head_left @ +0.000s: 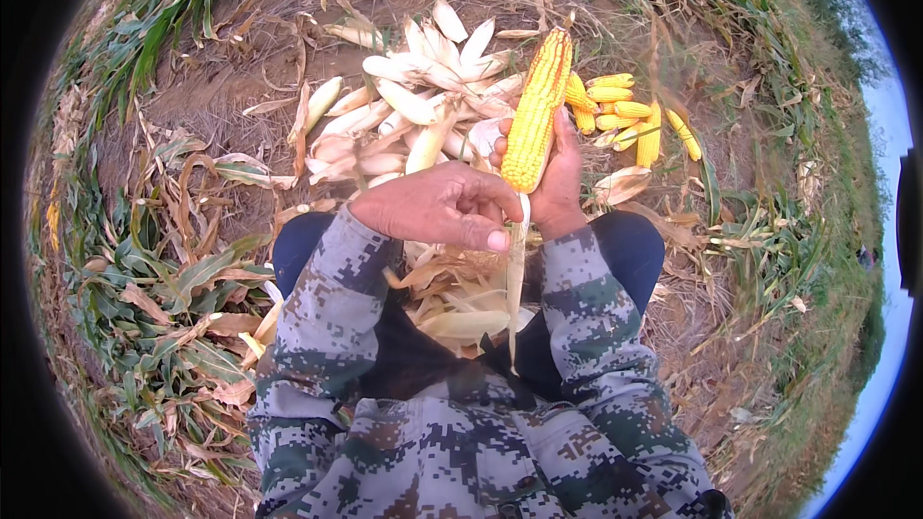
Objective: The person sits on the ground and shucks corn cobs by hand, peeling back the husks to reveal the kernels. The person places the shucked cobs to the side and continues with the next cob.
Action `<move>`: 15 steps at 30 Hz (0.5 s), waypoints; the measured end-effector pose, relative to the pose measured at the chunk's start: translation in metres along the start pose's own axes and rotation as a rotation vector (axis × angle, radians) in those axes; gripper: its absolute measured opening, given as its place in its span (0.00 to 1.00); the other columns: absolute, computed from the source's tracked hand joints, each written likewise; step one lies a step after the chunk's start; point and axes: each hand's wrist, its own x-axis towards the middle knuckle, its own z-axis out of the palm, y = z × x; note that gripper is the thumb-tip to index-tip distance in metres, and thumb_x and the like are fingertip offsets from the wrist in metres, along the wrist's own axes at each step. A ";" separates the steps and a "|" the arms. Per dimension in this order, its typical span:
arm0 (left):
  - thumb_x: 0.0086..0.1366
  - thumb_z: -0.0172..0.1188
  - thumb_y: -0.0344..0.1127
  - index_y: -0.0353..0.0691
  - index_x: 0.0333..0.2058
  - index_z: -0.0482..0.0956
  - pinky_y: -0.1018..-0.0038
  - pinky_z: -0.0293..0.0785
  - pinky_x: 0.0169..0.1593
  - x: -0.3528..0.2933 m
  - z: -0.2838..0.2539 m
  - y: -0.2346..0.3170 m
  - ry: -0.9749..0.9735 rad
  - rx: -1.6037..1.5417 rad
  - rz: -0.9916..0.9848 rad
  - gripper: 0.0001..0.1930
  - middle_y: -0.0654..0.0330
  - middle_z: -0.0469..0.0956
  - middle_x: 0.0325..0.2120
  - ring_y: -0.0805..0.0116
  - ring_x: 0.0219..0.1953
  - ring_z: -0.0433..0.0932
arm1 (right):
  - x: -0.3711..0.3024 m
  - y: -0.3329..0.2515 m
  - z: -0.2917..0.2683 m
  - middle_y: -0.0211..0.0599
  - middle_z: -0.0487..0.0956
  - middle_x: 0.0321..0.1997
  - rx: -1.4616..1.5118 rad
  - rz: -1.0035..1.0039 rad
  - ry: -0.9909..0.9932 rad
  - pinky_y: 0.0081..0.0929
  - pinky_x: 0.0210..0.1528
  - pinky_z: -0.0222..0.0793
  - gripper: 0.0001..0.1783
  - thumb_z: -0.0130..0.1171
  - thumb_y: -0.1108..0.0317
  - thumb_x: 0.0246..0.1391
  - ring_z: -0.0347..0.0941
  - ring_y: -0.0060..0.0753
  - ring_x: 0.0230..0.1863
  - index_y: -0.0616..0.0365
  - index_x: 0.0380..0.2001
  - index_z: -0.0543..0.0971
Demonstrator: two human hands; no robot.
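Observation:
A yellow ear of corn (536, 120), its kernels bare, stands tilted with its tip pointing away from me. My right hand (561, 183) is closed around its lower part from behind and the right side. A pale strip of corn husk (516, 279) hangs down from the base of the ear. My left hand (442, 204) is at the base, fingers curled, with thumb and forefinger closed at the top of that strip. Just beyond my hands lies a heap of ears in pale husks (413, 101).
Several bare yellow ears (625, 115) lie in a small pile at the right. Loose husks (466, 312) gather between my knees. Green and dry corn stalks (183, 279) cover the ground at the left, and more stalks (750, 19) lie at the far right. Soil shows between them.

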 end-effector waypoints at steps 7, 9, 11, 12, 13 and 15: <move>0.70 0.62 0.62 0.30 0.46 0.81 0.77 0.74 0.37 0.027 -0.030 -0.019 1.234 0.181 0.287 0.32 0.60 0.80 0.32 0.77 0.33 0.77 | -0.012 0.014 0.010 0.42 0.81 0.38 -0.285 0.085 -0.208 0.29 0.35 0.80 0.33 0.44 0.40 0.73 0.81 0.32 0.32 0.62 0.57 0.72; 0.70 0.63 0.59 0.30 0.46 0.80 0.75 0.74 0.39 0.039 -0.027 -0.029 1.012 -0.176 0.381 0.30 0.61 0.80 0.32 0.76 0.33 0.76 | -0.018 0.023 0.013 0.42 0.82 0.39 -0.390 0.142 -0.260 0.24 0.34 0.81 0.32 0.63 0.46 0.65 0.82 0.30 0.33 0.63 0.57 0.72; 0.72 0.62 0.54 0.33 0.44 0.80 0.76 0.75 0.38 0.045 -0.027 -0.033 1.072 -0.325 0.342 0.24 0.62 0.81 0.32 0.76 0.32 0.77 | -0.021 0.032 0.017 0.41 0.82 0.40 -0.509 0.185 -0.309 0.24 0.33 0.81 0.34 0.71 0.50 0.60 0.82 0.30 0.33 0.63 0.58 0.71; 0.74 0.61 0.53 0.34 0.43 0.80 0.75 0.76 0.38 0.045 -0.028 -0.033 1.075 -0.378 0.358 0.22 0.63 0.81 0.32 0.76 0.32 0.78 | -0.025 0.033 0.018 0.39 0.82 0.43 -0.454 0.239 -0.292 0.24 0.41 0.81 0.39 0.78 0.54 0.53 0.82 0.28 0.38 0.63 0.60 0.70; 0.75 0.60 0.51 0.35 0.43 0.80 0.75 0.77 0.38 0.043 -0.030 -0.032 1.074 -0.429 0.362 0.20 0.63 0.82 0.33 0.76 0.31 0.79 | -0.027 0.036 0.019 0.38 0.81 0.44 -0.518 0.259 -0.326 0.24 0.44 0.81 0.40 0.78 0.54 0.53 0.81 0.27 0.40 0.63 0.60 0.70; 0.78 0.53 0.49 0.36 0.40 0.79 0.71 0.79 0.35 0.035 -0.040 -0.026 1.121 -0.586 0.479 0.19 0.58 0.82 0.30 0.70 0.28 0.80 | -0.031 0.041 0.022 0.36 0.80 0.46 -0.632 0.286 -0.367 0.24 0.49 0.79 0.40 0.78 0.54 0.52 0.80 0.24 0.44 0.64 0.61 0.70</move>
